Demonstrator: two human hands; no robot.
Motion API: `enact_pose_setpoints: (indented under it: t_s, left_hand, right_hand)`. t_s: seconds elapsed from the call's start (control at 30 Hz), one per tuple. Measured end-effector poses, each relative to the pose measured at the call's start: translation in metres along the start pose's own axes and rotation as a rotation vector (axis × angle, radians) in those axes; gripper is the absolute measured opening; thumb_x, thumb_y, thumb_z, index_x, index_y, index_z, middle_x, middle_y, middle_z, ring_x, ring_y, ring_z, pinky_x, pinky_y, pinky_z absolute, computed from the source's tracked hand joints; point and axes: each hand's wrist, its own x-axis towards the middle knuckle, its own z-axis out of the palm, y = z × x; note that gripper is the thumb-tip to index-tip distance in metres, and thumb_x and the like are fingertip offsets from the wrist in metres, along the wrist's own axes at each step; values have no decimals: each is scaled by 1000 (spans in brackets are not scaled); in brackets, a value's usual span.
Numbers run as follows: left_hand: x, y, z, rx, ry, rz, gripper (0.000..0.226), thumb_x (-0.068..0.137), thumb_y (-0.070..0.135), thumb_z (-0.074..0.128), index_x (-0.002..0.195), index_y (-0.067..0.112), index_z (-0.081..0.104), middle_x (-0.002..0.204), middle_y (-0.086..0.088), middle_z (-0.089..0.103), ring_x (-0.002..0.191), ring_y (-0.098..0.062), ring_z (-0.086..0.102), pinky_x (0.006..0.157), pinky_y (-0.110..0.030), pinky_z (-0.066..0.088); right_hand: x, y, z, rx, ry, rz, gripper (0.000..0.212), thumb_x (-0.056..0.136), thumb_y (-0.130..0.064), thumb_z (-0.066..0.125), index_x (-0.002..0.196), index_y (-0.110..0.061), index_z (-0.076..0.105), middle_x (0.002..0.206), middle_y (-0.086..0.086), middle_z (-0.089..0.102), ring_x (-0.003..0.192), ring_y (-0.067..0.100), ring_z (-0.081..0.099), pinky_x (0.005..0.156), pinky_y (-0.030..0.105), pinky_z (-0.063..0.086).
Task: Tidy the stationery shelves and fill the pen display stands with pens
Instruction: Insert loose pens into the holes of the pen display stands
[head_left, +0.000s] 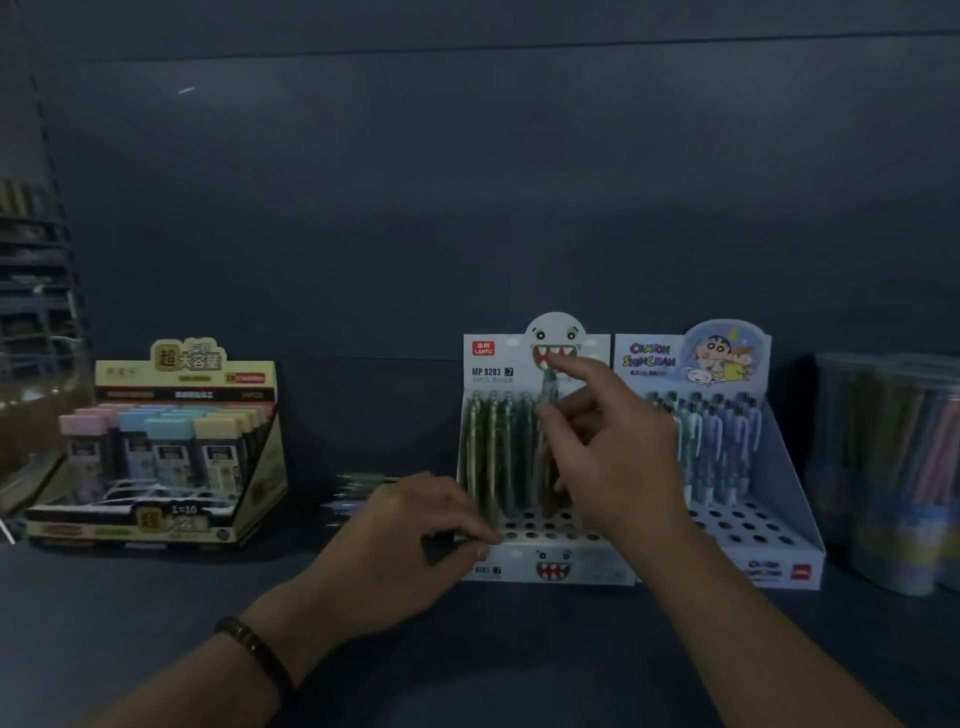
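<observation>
Pens line the monster stand, where our right hand pinches one pen. Our left hand curls at its front corner; what those fingers grasp, we cannot tell.

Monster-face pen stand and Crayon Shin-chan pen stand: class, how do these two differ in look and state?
The monster-face stand is white with greenish pens; the Shin-chan stand is pale blue with bluish pens. The right hand holds a pen over the monster-face stand; no hand is at the Shin-chan stand. Both have empty front holes.
</observation>
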Motion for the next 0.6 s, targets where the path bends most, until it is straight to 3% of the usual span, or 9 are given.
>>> enact_pose_setpoints:
  t_s: [0.13, 0.33, 0.6]
  left_hand:
    - [0, -2, -1, -3, -2, -14, 16, 91, 29, 81, 103, 40, 82, 99, 27, 71, 97, -2, 66, 81, -19, 52]
    - [0, -3, 0, -27, 13, 2, 15, 90, 28, 83, 101, 38, 82, 98, 26, 71, 94, -5, 67, 79, -23, 53]
    - [-2, -5, -1, -36, 15, 5, 16, 90, 26, 83, 101, 38, 83, 96, 24, 72, 95, -7, 66, 80, -24, 54]
  right_hand:
    - [0, -4, 6, -118, -25, -56, 39, 97, -20, 72, 132, -35, 63, 75, -12, 68, 68, 3, 67, 70, 28, 58]
    - [-1, -4, 9, -166, -73, -8, 37, 98, -23, 70, 133, -33, 62, 78, -12, 69, 73, 6, 68, 75, 38, 61]
    - [-1, -8, 9, -233, -28, -37, 36, 95, -22, 76, 129, -28, 66, 79, -16, 66, 71, 2, 65, 80, 38, 60]
